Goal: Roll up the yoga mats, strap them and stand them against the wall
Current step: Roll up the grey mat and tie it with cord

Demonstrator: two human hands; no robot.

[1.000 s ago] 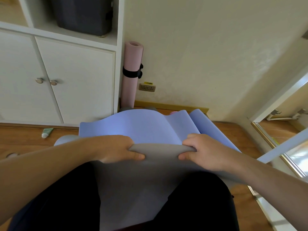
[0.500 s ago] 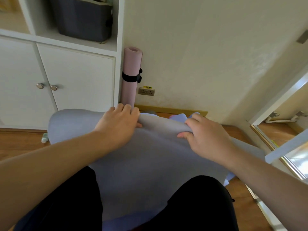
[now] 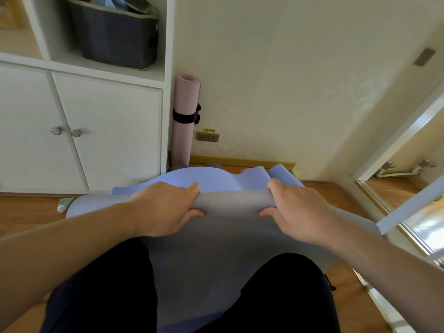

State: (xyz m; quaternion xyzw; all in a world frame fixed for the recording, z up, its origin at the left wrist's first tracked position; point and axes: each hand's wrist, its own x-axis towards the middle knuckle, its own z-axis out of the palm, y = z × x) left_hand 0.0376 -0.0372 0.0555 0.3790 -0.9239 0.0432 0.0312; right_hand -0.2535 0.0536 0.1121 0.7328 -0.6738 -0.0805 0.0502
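Observation:
A lavender-blue yoga mat with a grey underside lies on the floor between my knees, its near part formed into a roll across the view. My left hand grips the roll left of centre, fingers over the top and thumb under the front. My right hand grips it right of centre in the same way. The flat blue part of the mat stretches on toward the wall. A rolled pink mat with a black strap stands upright in the corner beside the cabinet.
A white cabinet with two round knobs fills the left, with a dark fabric bin on its open shelf. A small tube lies on the wooden floor at left. A wall socket sits low. A sliding door frame runs along the right.
My hands came back from the far reach toward the wall and now grip the roll nearer to me. The flat blue part of the mat shows again beyond them.

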